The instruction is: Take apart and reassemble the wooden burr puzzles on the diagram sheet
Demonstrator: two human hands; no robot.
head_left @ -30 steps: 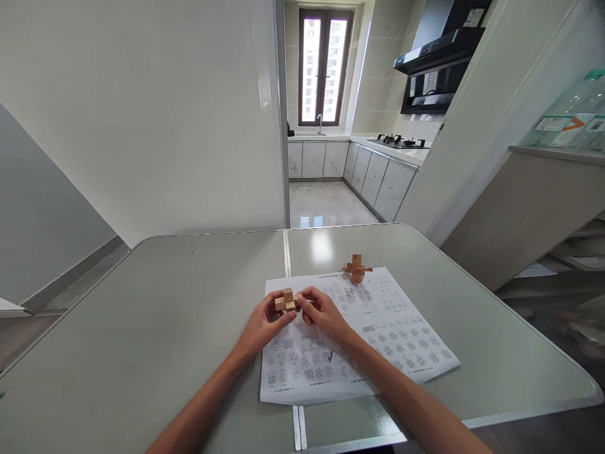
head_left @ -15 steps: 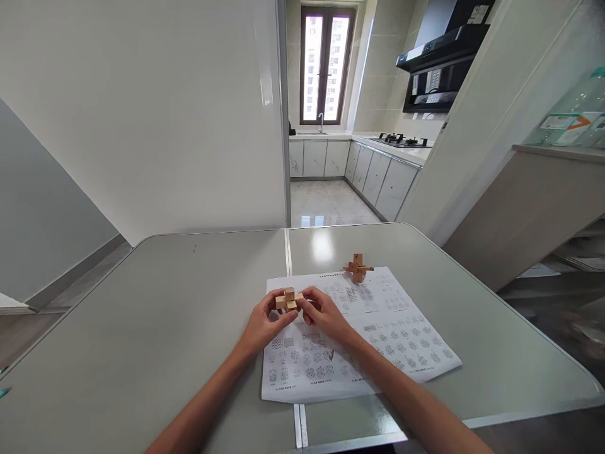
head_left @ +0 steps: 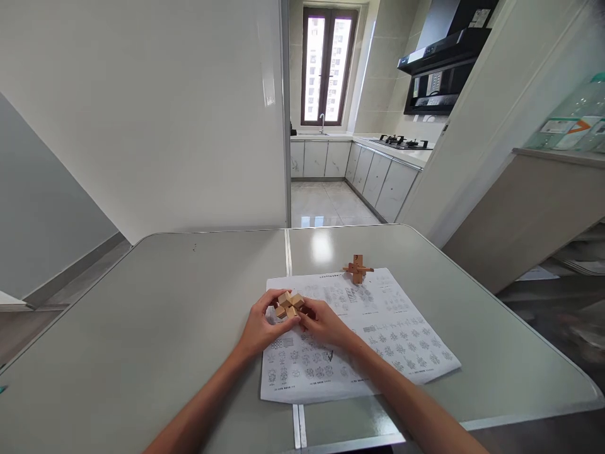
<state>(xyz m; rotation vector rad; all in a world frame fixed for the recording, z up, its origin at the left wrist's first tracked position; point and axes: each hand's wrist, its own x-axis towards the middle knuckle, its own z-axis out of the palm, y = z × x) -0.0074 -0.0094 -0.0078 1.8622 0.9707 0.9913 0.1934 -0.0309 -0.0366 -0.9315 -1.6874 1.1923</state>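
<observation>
A small light wooden interlocking puzzle (head_left: 289,304) is held above a printed paper sheet (head_left: 378,328) on the grey table (head_left: 155,328). My left hand (head_left: 261,326) grips its left and lower side, fingers curled round it. From the right, my right hand (head_left: 324,321) pinches the same puzzle. A second, darker wooden cross-shaped puzzle (head_left: 357,268) stands on the sheet's far edge, beyond both hands and untouched.
The table has a seam (head_left: 286,251) down its middle and rounded corners. A white wall stands behind it on the left. A kitchen doorway with cabinets (head_left: 331,159) opens straight ahead. A counter (head_left: 543,189) lies at the right.
Both hands have turned the light wooden puzzle so its pieces now sit tilted, and have brought it slightly lower and nearer. The darker puzzle has not moved.
</observation>
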